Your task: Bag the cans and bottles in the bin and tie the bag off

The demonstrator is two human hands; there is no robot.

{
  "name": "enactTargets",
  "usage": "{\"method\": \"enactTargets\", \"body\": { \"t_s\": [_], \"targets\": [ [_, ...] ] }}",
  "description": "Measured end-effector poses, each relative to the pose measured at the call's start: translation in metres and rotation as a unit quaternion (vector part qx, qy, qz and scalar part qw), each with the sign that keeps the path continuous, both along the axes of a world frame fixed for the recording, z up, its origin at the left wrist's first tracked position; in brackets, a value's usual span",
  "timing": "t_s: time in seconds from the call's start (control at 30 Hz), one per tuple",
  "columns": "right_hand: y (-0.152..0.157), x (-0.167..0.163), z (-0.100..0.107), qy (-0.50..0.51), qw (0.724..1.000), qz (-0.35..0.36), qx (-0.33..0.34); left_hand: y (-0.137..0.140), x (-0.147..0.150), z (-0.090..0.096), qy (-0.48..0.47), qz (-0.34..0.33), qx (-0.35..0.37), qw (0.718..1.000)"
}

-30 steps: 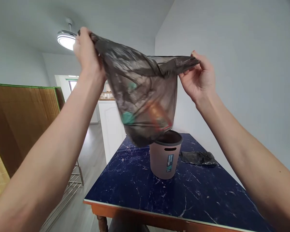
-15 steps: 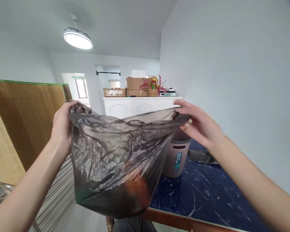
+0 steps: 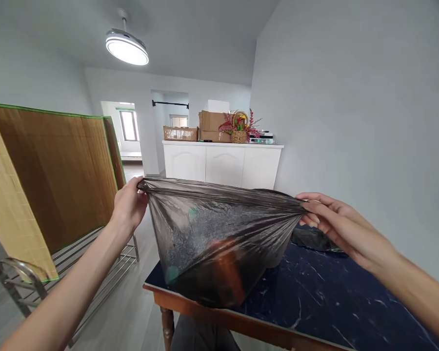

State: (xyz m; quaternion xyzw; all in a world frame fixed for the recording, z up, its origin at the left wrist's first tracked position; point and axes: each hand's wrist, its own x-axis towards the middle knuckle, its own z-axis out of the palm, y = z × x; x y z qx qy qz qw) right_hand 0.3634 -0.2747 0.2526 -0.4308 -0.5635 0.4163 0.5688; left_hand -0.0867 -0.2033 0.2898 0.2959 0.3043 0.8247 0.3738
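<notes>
A thin black plastic garbage bag [image 3: 205,224] hangs stretched between my two hands, its top edge pulled nearly straight. My left hand [image 3: 129,202] pinches the bag's left top corner. At the right end of the rim, the fingers of my right hand [image 3: 331,217] are closed on the gathered plastic. Something orange-red and small greenish patches show dimly through the film; I cannot tell what they are. The bag hangs over the near left edge of the dark blue marbled table [image 3: 314,287] and hides the trash bin behind it.
Crumpled black plastic [image 3: 316,240] lies on the table near the wall. A metal rack [image 3: 106,263] with a bamboo mat [image 3: 54,175] stands at left. Farther back, a white cabinet [image 3: 223,163] carries a cardboard box [image 3: 214,126] and a flower basket [image 3: 239,136].
The bag has moved right and its rim is drawn tauter, with my hands wider apart and lower. The bin that showed beside it is now hidden. The view has shifted slightly.
</notes>
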Motion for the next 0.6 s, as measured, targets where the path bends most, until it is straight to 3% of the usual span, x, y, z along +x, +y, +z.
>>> {"method": "enactTargets", "body": {
  "t_s": [0.1, 0.23, 0.33, 0.47, 0.6],
  "targets": [
    [0.005, 0.014, -0.017, -0.114, 0.992, -0.050, 0.017, -0.002, 0.001, -0.009, 0.018, -0.018, -0.016, 1.000],
    [0.008, 0.028, -0.035, -0.291, 0.949, -0.088, 0.087, -0.010, -0.004, -0.012, 0.097, -0.038, -0.033, 0.994],
    [0.006, 0.032, -0.042, -0.350, 0.925, -0.113, 0.096, -0.017, -0.011, -0.012, 0.164, -0.055, -0.058, 0.983],
    [-0.001, 0.035, -0.043, -0.280, 0.952, -0.091, 0.081, -0.025, -0.021, -0.016, 0.165, -0.090, -0.081, 0.979],
    [0.001, 0.029, -0.047, -0.129, 0.989, -0.052, 0.052, -0.025, -0.018, -0.023, 0.112, -0.086, -0.049, 0.989]
  ]
}}
